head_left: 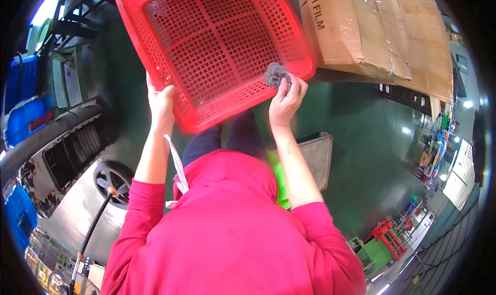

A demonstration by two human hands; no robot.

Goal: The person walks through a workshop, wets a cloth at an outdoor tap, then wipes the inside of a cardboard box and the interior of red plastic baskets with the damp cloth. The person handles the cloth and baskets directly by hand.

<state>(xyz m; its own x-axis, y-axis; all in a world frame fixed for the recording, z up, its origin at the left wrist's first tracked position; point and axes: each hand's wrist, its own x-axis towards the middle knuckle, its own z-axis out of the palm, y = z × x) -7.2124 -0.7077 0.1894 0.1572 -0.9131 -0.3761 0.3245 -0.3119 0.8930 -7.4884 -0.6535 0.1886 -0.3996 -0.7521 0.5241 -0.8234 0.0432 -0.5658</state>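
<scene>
A red perforated plastic basket (192, 122) is held up in front of me, tilted, with its grid bottom showing and nothing in it. My left hand (161, 104) grips its near left rim, the thumb on top and the other fingers mostly hidden behind the wall. At the near right corner, my right hand (287, 101) pinches a crumpled grey cloth (276, 74) between thumb and fingers. The cloth lies against the basket's inner edge or just over it; I cannot tell whether it touches.
Brown cardboard boxes (356, 31) stand right beyond the basket. A flat grey panel (316, 158) is beside my right forearm. On the left are a pale machine (72, 215) with a dark spoked wheel (112, 183) and a black hose (95, 220). A red metal frame (388, 239) stands far right.
</scene>
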